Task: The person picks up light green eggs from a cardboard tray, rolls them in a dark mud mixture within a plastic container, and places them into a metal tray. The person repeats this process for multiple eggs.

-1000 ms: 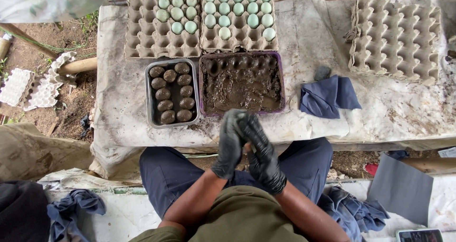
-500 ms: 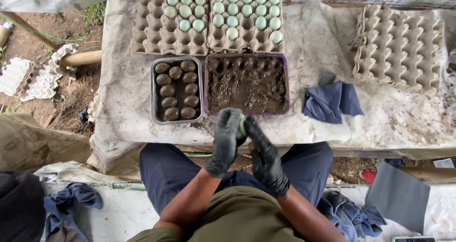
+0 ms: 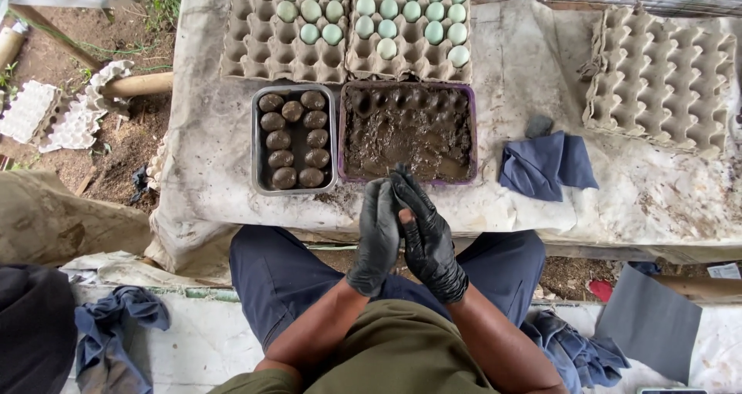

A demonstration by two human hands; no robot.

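Pressing together palm to palm, the gloved left hand (image 3: 379, 236) and right hand (image 3: 427, 236) are kept just below the mud tray (image 3: 407, 131) as before; anything enclosed cannot be told. Mud-coated eggs (image 3: 294, 140) fill the metal tray (image 3: 256, 143) left of it; pale green eggs (image 3: 386, 11) sit in cardboard cartons (image 3: 263, 46) beyond.

Left hand (image 3: 378, 236) and right hand (image 3: 423, 236): black-gloved, pressed palm to palm, fingers pointing up. Purple-rimmed tray of dark mud (image 3: 407, 131): directly beyond the fingertips, surface dimpled and wet.
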